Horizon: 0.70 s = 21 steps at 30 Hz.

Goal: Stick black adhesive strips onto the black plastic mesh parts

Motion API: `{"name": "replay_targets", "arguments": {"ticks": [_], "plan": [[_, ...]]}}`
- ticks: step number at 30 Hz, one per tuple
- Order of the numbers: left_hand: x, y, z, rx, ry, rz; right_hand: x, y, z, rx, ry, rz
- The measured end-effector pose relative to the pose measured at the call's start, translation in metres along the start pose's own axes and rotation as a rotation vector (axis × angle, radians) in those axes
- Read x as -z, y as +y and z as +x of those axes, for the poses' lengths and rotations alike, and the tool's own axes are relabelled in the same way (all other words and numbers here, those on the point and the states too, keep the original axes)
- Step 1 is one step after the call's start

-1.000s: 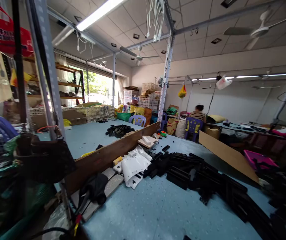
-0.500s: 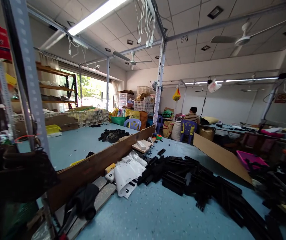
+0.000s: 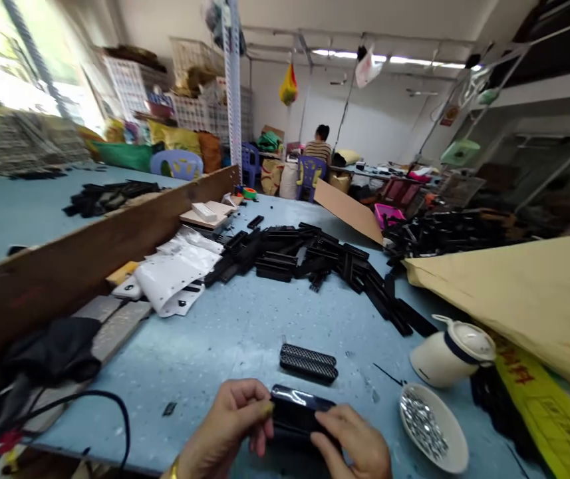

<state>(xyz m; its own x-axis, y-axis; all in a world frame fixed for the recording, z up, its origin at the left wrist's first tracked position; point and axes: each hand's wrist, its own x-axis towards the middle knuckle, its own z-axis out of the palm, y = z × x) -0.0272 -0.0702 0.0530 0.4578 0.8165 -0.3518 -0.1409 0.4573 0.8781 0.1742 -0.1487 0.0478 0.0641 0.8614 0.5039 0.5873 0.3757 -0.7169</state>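
Observation:
A glossy black rectangular piece [image 3: 297, 397] lies between my hands at the table's near edge. My right hand [image 3: 357, 442] grips its right end with thumb and fingers. At its left end is my left hand [image 3: 237, 419], thumb pressed to the curled fingers; what that pinch holds is hidden. Below the piece, a darker black area is partly covered by the right hand. Just beyond sits a black piece with a woven-pattern surface [image 3: 308, 362]. To the right stand a white oval dish [image 3: 457, 442] full of small shiny metal parts and a lidded cream mug [image 3: 439, 359].
Many black strips [image 3: 279, 256] are heaped across the middle of the blue table [image 3: 205, 372]. White plastic sheets [image 3: 177, 269] lie by a wooden divider [image 3: 40, 276] on the left. Brown paper [image 3: 524, 286] covers the right side. A person [image 3: 318, 146] sits far back.
The view has swung right and down. Both my hands, the glossy black piece, the dish and the mug have come into sight.

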Motion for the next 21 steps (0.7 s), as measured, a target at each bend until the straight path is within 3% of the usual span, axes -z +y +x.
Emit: {"name": "replay_targets", "arguments": {"ticks": [4, 8, 11, 15, 21], "plan": [[0.010, 0.013, 0.013, -0.030, 0.085, 0.209, 0.010, 0.017, 0.014, -0.010, 0.020, 0.027], [0.024, 0.018, 0.041, -0.221, 0.230, 0.555, 0.030, 0.040, 0.032, -0.224, 0.039, 0.014], [0.024, 0.010, 0.067, -0.292, 0.211, 0.807, 0.035, 0.061, 0.039, -0.327, 0.007, 0.021], [0.014, -0.002, 0.089, -0.284, 0.157, 0.874, 0.025, 0.080, 0.043, -0.348, -0.026, -0.002], [0.013, -0.008, 0.082, -0.275, 0.113, 0.897, 0.015, 0.085, 0.038, -0.265, -0.113, -0.042]]}}
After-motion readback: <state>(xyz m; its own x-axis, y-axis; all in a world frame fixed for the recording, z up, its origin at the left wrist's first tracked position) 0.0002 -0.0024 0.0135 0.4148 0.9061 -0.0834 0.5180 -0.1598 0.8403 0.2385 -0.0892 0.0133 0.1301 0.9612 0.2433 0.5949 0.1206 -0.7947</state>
